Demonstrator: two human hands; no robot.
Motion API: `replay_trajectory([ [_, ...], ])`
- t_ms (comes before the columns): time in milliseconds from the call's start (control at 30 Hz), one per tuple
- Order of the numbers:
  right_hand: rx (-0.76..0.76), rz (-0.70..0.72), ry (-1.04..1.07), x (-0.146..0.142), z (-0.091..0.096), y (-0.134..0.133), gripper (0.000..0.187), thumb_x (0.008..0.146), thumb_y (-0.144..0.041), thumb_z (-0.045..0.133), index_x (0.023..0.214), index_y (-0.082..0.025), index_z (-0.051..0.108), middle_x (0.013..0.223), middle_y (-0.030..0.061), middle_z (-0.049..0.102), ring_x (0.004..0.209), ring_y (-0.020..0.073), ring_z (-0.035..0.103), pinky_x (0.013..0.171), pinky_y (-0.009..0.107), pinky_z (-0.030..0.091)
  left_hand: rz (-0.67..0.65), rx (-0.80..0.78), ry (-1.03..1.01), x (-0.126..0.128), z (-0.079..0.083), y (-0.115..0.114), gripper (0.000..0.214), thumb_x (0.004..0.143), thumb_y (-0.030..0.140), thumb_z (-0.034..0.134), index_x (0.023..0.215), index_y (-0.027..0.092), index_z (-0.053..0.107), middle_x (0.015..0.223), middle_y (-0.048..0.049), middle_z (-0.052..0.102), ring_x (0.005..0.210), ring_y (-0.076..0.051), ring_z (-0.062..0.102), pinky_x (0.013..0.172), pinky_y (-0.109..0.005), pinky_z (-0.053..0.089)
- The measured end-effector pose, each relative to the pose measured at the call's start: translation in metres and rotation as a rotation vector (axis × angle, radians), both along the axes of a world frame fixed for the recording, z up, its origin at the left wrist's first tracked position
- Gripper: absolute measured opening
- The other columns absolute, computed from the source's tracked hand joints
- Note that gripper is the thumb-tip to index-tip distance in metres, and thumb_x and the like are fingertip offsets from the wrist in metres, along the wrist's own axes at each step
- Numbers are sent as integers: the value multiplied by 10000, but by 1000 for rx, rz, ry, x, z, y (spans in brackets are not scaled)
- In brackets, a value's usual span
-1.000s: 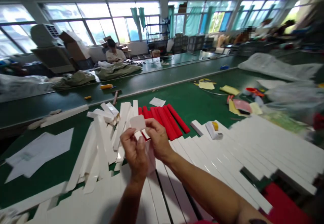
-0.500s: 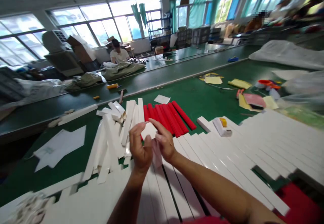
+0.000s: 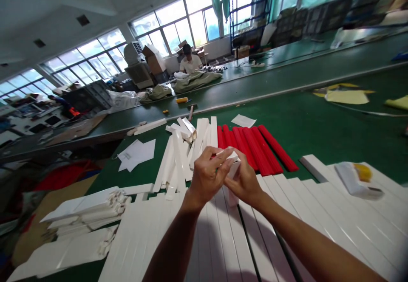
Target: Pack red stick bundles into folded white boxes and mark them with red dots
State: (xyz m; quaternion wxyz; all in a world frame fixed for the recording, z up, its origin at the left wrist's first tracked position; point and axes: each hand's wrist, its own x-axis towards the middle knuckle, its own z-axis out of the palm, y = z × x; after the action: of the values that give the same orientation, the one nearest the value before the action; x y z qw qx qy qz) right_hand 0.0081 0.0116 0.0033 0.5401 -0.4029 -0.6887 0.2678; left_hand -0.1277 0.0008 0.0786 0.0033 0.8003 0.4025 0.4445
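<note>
Narrow white cardboard box (image 3: 235, 170), frame centre: left hand (image 3: 208, 173) pinching top end, right hand (image 3: 246, 181) gripping sides. Likely light, stiff, slick, dentable; best held by side edges.

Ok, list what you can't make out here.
Head view:
Inside of the white carton: hidden by its walls and the hands.
Marks on the white paper: too small to read.
Rightmost yellow sheet: cut off by the picture edge.
White tape dispenser: details blurred.
</note>
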Motion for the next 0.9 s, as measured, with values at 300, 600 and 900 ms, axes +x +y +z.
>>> replay_trajectory([
  [300,122,91,-8,1,0,11,606,781,-267,641,1320,-189,376,1119,143,650,940,281,696,749,416,594,-54,18,278,-2,5,2,325,982,256,492,1259,135,613,1280,-141,658,1216,-243,609,1029,-432,534],
  [600,142,237,-20,14,2,11,753,828,-354,671,1460,-169,304,1336,206,537,1243,305,563,998,466,512,-56,138,298,4,-16,-2,396,931,114,506,1321,161,554,1352,-178,605,1246,-273,584,995,-466,543],
  [900,-339,-732,-119,183,-49,17,480,860,-431,572,1262,-169,591,1174,129,633,1013,244,619,916,420,509,-72,199,174,4,-27,1,518,876,74,600,1374,202,534,1357,-168,606,1208,-305,614,942,-477,548],
])
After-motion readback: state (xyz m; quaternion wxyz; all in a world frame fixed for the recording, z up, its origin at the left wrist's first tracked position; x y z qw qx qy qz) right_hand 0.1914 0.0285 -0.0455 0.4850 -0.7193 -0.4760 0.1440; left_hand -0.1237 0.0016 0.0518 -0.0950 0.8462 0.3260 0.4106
